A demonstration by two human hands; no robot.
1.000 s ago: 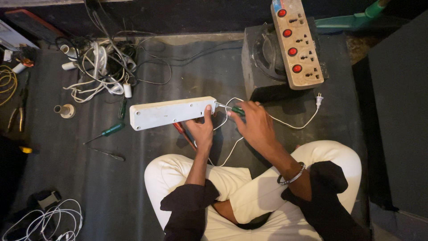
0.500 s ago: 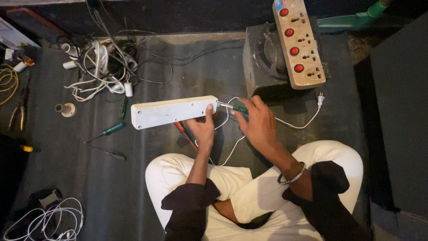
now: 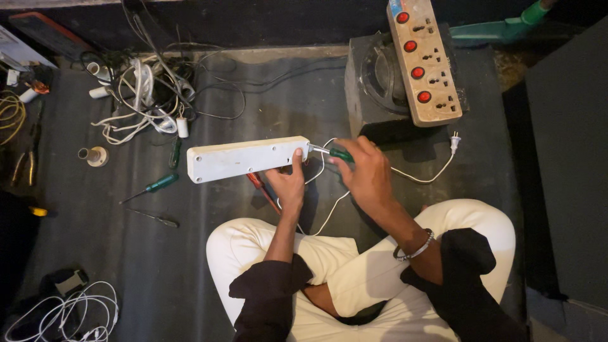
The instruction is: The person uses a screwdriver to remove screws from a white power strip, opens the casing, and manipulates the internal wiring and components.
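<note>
A long white power strip (image 3: 244, 159) lies back side up on the dark floor mat in front of my crossed legs. My left hand (image 3: 288, 182) grips its right end, thumb on top. My right hand (image 3: 364, 174) holds a green-handled screwdriver (image 3: 335, 153) whose metal tip points at the strip's right end. The strip's white cord (image 3: 411, 176) loops under my hands and runs right to a plug (image 3: 454, 142). A red-handled tool (image 3: 261, 188) lies under the strip near my left hand.
A second, beige power strip with red switches (image 3: 424, 60) rests on a dark box (image 3: 380, 88) at the back right. Tangled cables (image 3: 145, 95) lie at the back left. Two more screwdrivers (image 3: 152, 186) (image 3: 155, 218) lie left, white cable (image 3: 63, 310) coils at the bottom left.
Both hands and the white power strip stay nearly where they were; my right hand with the screwdriver has shifted only slightly at the strip's right end.
</note>
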